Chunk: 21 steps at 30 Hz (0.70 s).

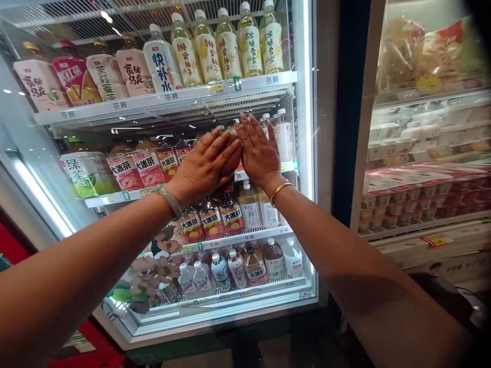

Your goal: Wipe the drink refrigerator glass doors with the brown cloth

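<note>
My left hand (203,162) lies with its fingers stretched out over the glass door (164,122) of a lit drinks fridge, a pale bangle (169,201) on its wrist. Beside it, my right hand (259,148) is spread flat with fingers pointing up, and a gold bracelet (281,193) circles that wrist. Both palms seem to rest on the glass, the fingertips of the two hands meeting or nearly so. Neither holds anything. Behind the glass, the hands hide part of the middle row of bottles, among them red iced tea bottles (148,164) and a white-labelled bottle (284,135).
Shelves hold yellow drink bottles (226,51), pink-labelled bottles (36,84) and small bottles (220,271) at the bottom. A dark post (351,117) separates this fridge from an open chiller with yogurt cups (414,197). A red frame (99,342) stands at lower left.
</note>
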Tool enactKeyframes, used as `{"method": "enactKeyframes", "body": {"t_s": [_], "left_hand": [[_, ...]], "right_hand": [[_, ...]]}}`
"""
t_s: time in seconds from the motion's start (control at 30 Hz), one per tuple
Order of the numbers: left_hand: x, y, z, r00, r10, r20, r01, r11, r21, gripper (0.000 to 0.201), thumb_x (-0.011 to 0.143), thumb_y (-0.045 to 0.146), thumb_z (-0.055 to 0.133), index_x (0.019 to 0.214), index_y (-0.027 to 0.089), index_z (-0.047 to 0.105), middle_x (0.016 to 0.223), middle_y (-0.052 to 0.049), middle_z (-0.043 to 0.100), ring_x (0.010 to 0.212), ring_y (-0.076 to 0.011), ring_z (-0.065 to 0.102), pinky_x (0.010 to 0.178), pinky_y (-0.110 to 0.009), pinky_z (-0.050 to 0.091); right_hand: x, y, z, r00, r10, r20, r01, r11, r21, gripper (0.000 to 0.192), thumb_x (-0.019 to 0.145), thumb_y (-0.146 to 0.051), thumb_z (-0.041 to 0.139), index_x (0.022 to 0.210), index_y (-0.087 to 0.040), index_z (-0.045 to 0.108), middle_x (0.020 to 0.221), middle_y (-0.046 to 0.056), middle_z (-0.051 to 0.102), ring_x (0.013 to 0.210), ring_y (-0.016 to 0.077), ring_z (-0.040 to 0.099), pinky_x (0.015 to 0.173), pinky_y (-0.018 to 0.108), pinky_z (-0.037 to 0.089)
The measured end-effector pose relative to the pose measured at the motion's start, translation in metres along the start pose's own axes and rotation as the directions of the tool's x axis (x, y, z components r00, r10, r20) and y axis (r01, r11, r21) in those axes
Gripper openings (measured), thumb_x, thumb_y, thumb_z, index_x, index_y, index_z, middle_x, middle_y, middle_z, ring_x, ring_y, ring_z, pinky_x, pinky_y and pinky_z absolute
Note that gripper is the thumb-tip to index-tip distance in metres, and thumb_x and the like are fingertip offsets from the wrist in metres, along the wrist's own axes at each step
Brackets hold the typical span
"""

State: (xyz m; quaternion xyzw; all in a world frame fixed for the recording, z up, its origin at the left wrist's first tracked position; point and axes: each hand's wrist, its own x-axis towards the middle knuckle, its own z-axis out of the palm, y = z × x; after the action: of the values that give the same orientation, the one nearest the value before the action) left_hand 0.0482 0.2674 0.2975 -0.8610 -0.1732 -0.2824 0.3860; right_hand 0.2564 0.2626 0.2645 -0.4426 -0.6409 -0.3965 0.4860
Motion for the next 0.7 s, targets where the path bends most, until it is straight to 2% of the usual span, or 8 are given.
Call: {"method": "enactKeyframes", "body": {"t_s": [0.1,0.2,0.3,0.43,0.53,0.6,0.63,0.7], "left_hand": [[0.01,-0.009,-0.005,0.986,-0.121,-0.117,0.123,0.992,0.01,0.089,0.088,0.041,0.068,0.166,0.019,0.031,0.177,-0.008,0.021,0.165,-0.0335,0.009,0.136,-0.053,0.011],[0.008,0.008,0.009,0.951,-0.231,-0.203,0.234,0.972,-0.011,0.088,0.088,0.039,0.066,0.166,0.02,0.03,0.177,-0.009,0.019,0.165,-0.0325,0.009,0.136,-0.052,0.009],[-0.005,0.022,0.021,0.983,-0.133,-0.129,0.132,0.991,-0.016,0.088,0.086,0.045,0.067,0.164,0.019,0.035,0.175,-0.01,0.025,0.164,-0.035,0.015,0.135,-0.055,0.012],[-0.012,0.006,0.01,0.999,0.041,0.03,-0.04,0.999,-0.027,0.091,0.083,0.054,0.07,0.161,0.019,0.041,0.173,-0.01,0.031,0.162,-0.0368,0.023,0.135,-0.053,0.015],[-0.001,-0.012,-0.002,0.984,-0.134,-0.118,0.131,0.991,-0.032,0.089,0.087,0.05,0.068,0.165,0.024,0.033,0.174,-0.004,0.03,0.164,-0.0318,0.016,0.137,-0.05,0.009],[0.008,-0.011,-0.001,0.915,-0.299,-0.271,0.295,0.954,-0.058,0.086,0.091,0.045,0.064,0.167,0.025,0.027,0.176,-0.001,0.025,0.166,-0.0281,0.007,0.137,-0.047,0.005],[0.011,-0.007,0.002,0.89,-0.339,-0.306,0.335,0.94,-0.068,0.085,0.092,0.044,0.063,0.167,0.025,0.026,0.176,-0.001,0.022,0.166,-0.0277,0.006,0.137,-0.047,0.005],[0.012,0.008,0.013,0.902,-0.326,-0.283,0.323,0.945,-0.058,0.086,0.091,0.045,0.063,0.167,0.024,0.028,0.177,-0.004,0.019,0.166,-0.0299,0.007,0.137,-0.049,0.006]], "right_hand": [[0.0,-0.001,-0.002,1.0,-0.006,0.01,0.006,1.0,-0.011,0.058,0.105,-0.019,0.026,0.162,-0.021,0.036,0.174,0.002,0.029,0.164,0.0215,0.02,0.138,0.055,0.003],[0.0,0.0,-0.002,1.0,-0.008,0.007,0.008,1.0,0.006,0.058,0.105,-0.02,0.026,0.162,-0.022,0.036,0.174,0.001,0.029,0.164,0.0207,0.02,0.138,0.055,0.002],[0.001,0.002,0.0,1.0,-0.003,0.005,0.003,1.0,0.023,0.058,0.105,-0.021,0.024,0.162,-0.023,0.036,0.174,0.0,0.029,0.164,0.0202,0.019,0.138,0.055,0.002],[0.0,0.002,0.002,1.0,-0.007,0.017,0.006,0.999,0.046,0.058,0.106,-0.022,0.024,0.162,-0.023,0.036,0.175,0.002,0.028,0.165,0.0223,0.017,0.137,0.057,0.0],[0.0,0.001,0.002,1.0,-0.01,0.015,0.01,1.0,0.026,0.058,0.105,-0.019,0.026,0.162,-0.022,0.035,0.174,0.002,0.028,0.165,0.0226,0.017,0.137,0.058,0.0],[0.0,0.001,0.001,1.0,-0.02,0.003,0.02,1.0,0.015,0.059,0.104,-0.019,0.028,0.162,-0.022,0.035,0.174,0.001,0.03,0.165,0.0224,0.018,0.137,0.059,0.0],[0.0,0.002,0.001,1.0,-0.025,-0.004,0.025,1.0,0.017,0.059,0.104,-0.019,0.029,0.162,-0.023,0.035,0.173,0.001,0.031,0.164,0.0223,0.019,0.136,0.06,0.0],[-0.001,0.003,0.001,1.0,-0.026,-0.009,0.026,0.999,0.034,0.059,0.104,-0.02,0.029,0.163,-0.024,0.034,0.173,0.0,0.032,0.164,0.0216,0.019,0.136,0.059,0.0]]}}
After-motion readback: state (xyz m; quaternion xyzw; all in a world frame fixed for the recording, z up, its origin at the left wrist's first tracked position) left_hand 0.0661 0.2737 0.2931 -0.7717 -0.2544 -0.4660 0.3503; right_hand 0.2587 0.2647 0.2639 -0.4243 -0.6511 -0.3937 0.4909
